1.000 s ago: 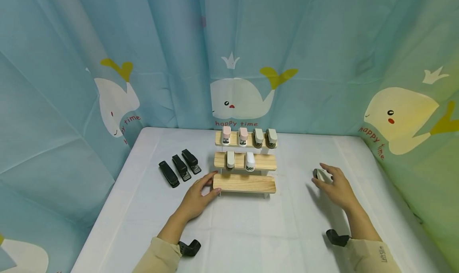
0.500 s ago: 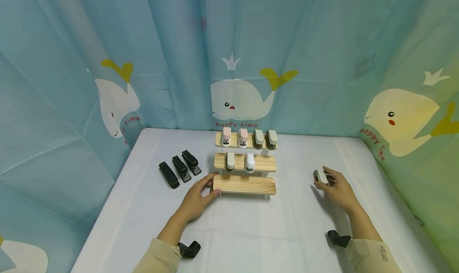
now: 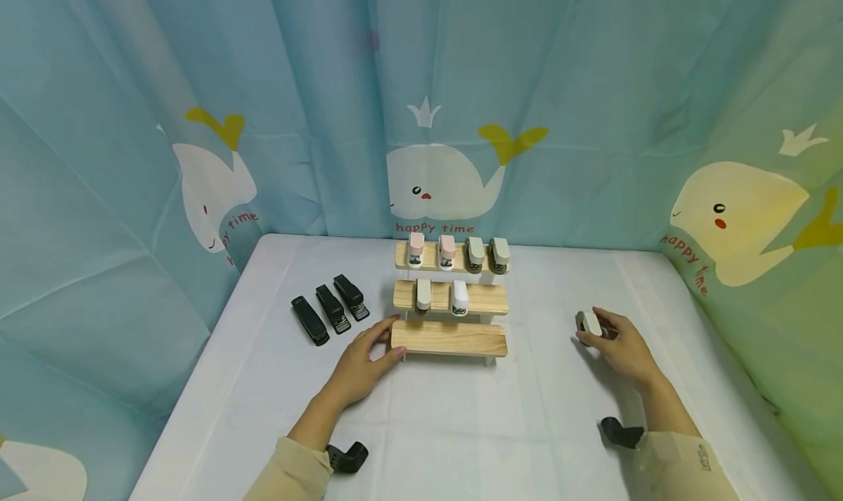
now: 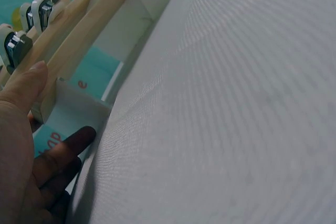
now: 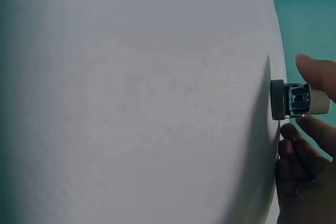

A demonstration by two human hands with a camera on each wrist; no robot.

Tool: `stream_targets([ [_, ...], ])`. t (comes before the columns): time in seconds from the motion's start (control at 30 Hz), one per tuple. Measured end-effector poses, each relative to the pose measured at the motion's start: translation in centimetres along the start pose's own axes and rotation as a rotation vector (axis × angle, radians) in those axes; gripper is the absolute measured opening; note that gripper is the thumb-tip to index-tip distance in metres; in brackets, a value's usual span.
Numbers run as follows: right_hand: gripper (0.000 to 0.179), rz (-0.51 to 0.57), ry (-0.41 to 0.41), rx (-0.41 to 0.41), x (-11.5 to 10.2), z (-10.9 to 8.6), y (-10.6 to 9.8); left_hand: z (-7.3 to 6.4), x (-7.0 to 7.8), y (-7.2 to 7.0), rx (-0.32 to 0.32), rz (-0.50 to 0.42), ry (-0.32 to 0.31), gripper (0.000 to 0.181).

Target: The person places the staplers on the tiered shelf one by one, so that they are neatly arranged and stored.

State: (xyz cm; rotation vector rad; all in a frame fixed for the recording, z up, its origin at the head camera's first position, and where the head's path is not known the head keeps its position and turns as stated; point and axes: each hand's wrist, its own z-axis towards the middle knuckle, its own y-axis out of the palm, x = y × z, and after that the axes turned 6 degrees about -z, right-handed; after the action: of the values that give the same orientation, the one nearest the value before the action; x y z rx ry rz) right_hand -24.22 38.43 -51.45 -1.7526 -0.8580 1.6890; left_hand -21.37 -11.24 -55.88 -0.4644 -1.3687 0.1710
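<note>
In the head view my left hand (image 3: 358, 368) grips the left end of the lowest shelf of a three-tier wooden display rack (image 3: 451, 338), thumb at the front edge. The left wrist view shows its lower fingers (image 4: 63, 156) beside a pale support leg. Off to the right, my right hand (image 3: 627, 353) pinches a small stapler (image 3: 591, 324) with an off-white top and dark base between thumb and index finger. In the right wrist view the stapler's base (image 5: 277, 99) is at the tabletop; whether it touches is unclear. The other fingers lie loosely curled below.
The upper shelf (image 3: 431, 255) bears two pink staplers and two grey-green ones. A cream stapler (image 3: 424, 295) and a white stapler (image 3: 459, 297) occupy the middle shelf. Black staplers (image 3: 332, 307) lie left of the rack on the white table (image 3: 514, 428). A blue curtain (image 3: 329, 121) surrounds it.
My right thumb and fingers have closed from a looser pose onto the off-white stapler, which has moved slightly nearer and turned. The left hand and the rack have stayed put.
</note>
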Motion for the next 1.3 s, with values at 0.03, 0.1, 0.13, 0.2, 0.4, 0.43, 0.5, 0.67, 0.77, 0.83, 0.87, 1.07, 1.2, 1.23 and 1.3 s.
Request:
stream_targets([
  [0.03, 0.084, 0.020, -0.006, -0.009, 0.1, 0.1, 0.0, 0.0, 0.0, 0.0, -0.001, 0.000, 0.001, 0.065],
  [0.1, 0.083, 0.053, -0.018, -0.029, 0.2, 0.3, -0.1, 0.0, 0.0, 0.0, -0.005, -0.002, -0.006, 0.065],
  [0.13, 0.083, 0.066, -0.025, -0.037, 0.3, 0.4, -0.1, 0.1, 0.0, 0.0, -0.007, -0.005, -0.008, 0.065],
  [0.2, 0.082, 0.078, -0.031, -0.049, 0.4, 0.6, -0.2, 0.1, -0.1, -0.1, -0.010, -0.010, -0.020, 0.065],
  [0.4, 0.078, 0.029, -0.067, -0.055, 0.9, 1.0, -0.5, 0.1, -0.3, 0.0, -0.004, -0.005, -0.028, 0.064],
  [0.43, 0.077, 0.021, -0.077, -0.058, 1.0, 1.0, -0.6, 0.1, -0.3, 0.0, -0.003, -0.005, -0.028, 0.064],
  [0.5, 0.077, 0.017, -0.086, -0.061, 1.0, 1.0, -0.7, 0.1, -0.3, 0.0, -0.002, -0.005, -0.028, 0.064],
  [0.67, 0.074, 0.057, -0.095, -0.073, 0.8, 0.7, -1.1, 0.1, -0.4, 0.0, -0.001, -0.006, -0.026, 0.064],
  [0.77, 0.071, 0.076, -0.104, -0.073, 0.7, 0.6, -1.1, 0.1, -0.4, 0.0, -0.001, -0.007, -0.022, 0.064],
  [0.83, 0.068, 0.086, -0.107, -0.070, 0.7, 0.6, -1.1, 0.1, -0.3, 0.0, -0.001, -0.006, -0.022, 0.064],
  [0.87, 0.067, 0.091, -0.106, -0.069, 0.7, 0.6, -1.0, 0.1, -0.3, 0.0, -0.001, -0.007, -0.023, 0.064],
  [1.07, 0.065, 0.073, -0.076, -0.054, 0.8, 0.6, -0.8, 0.0, -0.2, 0.0, 0.000, -0.005, -0.029, 0.064],
  [1.2, 0.065, 0.050, -0.057, -0.031, 1.1, 0.7, -0.6, 0.1, -0.1, 0.0, -0.004, -0.004, -0.028, 0.064],
  [1.23, 0.065, 0.048, -0.053, -0.021, 1.2, 0.8, -0.5, 0.1, -0.1, 0.0, -0.004, -0.003, -0.026, 0.064],
  [1.3, 0.065, 0.044, -0.046, -0.004, 1.3, 0.8, -0.3, 0.1, -0.1, 0.0, -0.005, -0.001, -0.023, 0.064],
])
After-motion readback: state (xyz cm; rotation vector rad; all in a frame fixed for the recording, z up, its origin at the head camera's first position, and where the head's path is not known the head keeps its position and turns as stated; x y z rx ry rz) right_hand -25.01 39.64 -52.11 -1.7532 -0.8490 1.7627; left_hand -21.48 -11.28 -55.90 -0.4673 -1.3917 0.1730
